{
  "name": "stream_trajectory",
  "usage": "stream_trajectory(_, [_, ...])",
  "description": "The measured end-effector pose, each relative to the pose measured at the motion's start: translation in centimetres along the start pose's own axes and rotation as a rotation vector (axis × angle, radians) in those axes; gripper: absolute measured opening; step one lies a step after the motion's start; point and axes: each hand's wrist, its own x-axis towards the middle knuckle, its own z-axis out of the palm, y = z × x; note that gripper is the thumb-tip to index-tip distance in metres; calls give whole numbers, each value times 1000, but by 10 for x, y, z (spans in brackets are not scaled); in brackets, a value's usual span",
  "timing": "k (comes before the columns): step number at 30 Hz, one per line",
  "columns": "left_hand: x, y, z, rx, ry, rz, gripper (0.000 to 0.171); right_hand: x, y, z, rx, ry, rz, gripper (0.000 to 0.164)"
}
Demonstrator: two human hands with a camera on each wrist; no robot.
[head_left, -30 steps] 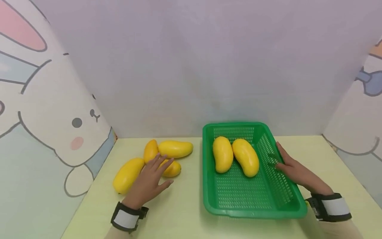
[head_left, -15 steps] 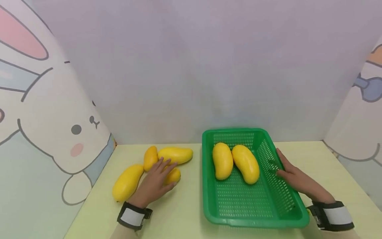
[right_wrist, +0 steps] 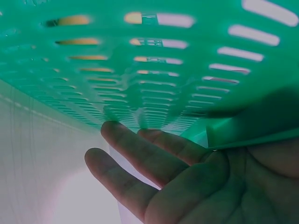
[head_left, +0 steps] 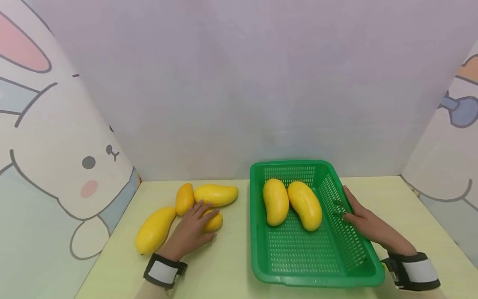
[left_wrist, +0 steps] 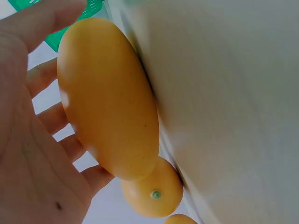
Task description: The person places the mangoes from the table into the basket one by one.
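Note:
My left hand (head_left: 189,233) reaches over a small yellow mango (head_left: 214,222), its fingers spread across the top and the thumb out at the near side. Seen from the left wrist, that mango (left_wrist: 107,100) lies on the table in front of the palm, with the fingertips hidden behind it. With my right hand (head_left: 369,224) I grip the side wall of a green plastic basket (head_left: 304,280), thumb over the rim and fingers along the outside. Two mangoes, one on the left (head_left: 276,202) and one on the right (head_left: 305,205), lie in the basket.
Around the left hand, a large mango (head_left: 154,230), a small orange-yellow one (head_left: 184,199) and a long one (head_left: 216,194) lie on the pale table (head_left: 231,253). A plain wall (head_left: 224,104) stands behind; side panels with cartoon animals flank the table.
My left hand has lowered over the small mango, its thumb and fingers coming closer around it. The right hand keeps its place on the basket. The head view has shifted slightly.

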Motion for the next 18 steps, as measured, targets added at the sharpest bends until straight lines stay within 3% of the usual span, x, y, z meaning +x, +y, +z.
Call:
stream_trajectory(8, [2,-2,2,20,0,13,66,1,1,-1,23,1,-14,76])
stream_trajectory(18, [2,-5,2,-31,19,57,73,0,-1,0,51,-5,-25,76])
